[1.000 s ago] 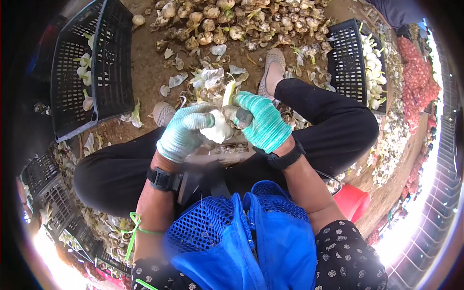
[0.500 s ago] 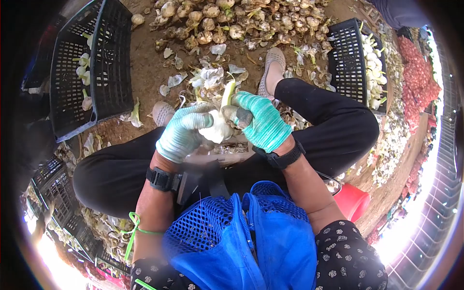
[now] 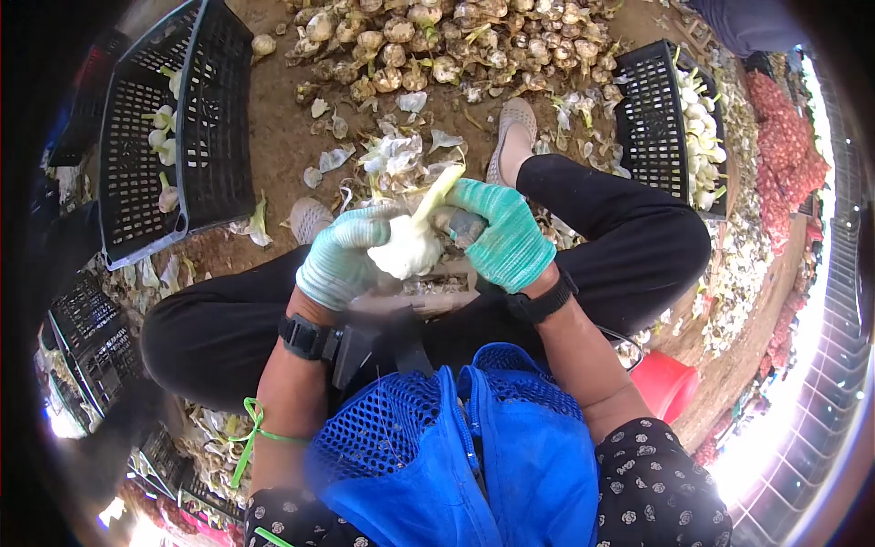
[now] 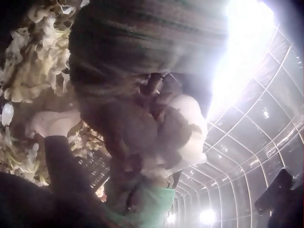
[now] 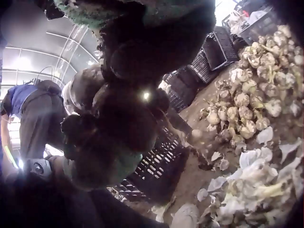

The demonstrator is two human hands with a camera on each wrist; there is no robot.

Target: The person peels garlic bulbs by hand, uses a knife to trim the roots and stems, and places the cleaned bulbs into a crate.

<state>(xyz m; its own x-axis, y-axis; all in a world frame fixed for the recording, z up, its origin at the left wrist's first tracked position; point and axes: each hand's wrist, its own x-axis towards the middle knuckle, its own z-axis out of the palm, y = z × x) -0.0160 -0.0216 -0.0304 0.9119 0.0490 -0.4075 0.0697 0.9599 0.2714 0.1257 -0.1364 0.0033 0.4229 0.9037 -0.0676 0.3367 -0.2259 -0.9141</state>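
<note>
In the head view my gloved left hand point(image 3: 339, 255) grips a white garlic bulb point(image 3: 406, 248) from its left side. Its pale green stem point(image 3: 439, 193) slants up to the right, towards my right hand point(image 3: 507, 235). That hand, in a greener glove, has its fingers curled and its thumb, with a dark grey band point(image 3: 468, 228) round it, at the base of the stem, pinching there. The left wrist view shows the bulb point(image 4: 192, 111) bright beside shadowed fingers. In the right wrist view the gloved fingers are mostly dark.
Beyond my feet lies a heap of unpeeled garlic point(image 3: 392, 55), with loose skins point(image 3: 392, 150) nearer. Black crates with peeled bulbs stand left point(image 3: 214, 118) and right point(image 3: 652, 118). Red net sacks point(image 3: 784, 146) lie at the far right; a red bucket point(image 3: 663, 383) is beside my right thigh.
The bulb has turned in my hands: its stem, upright before, now leans to the right, and more of its white side shows. My right hand has shifted slightly right.
</note>
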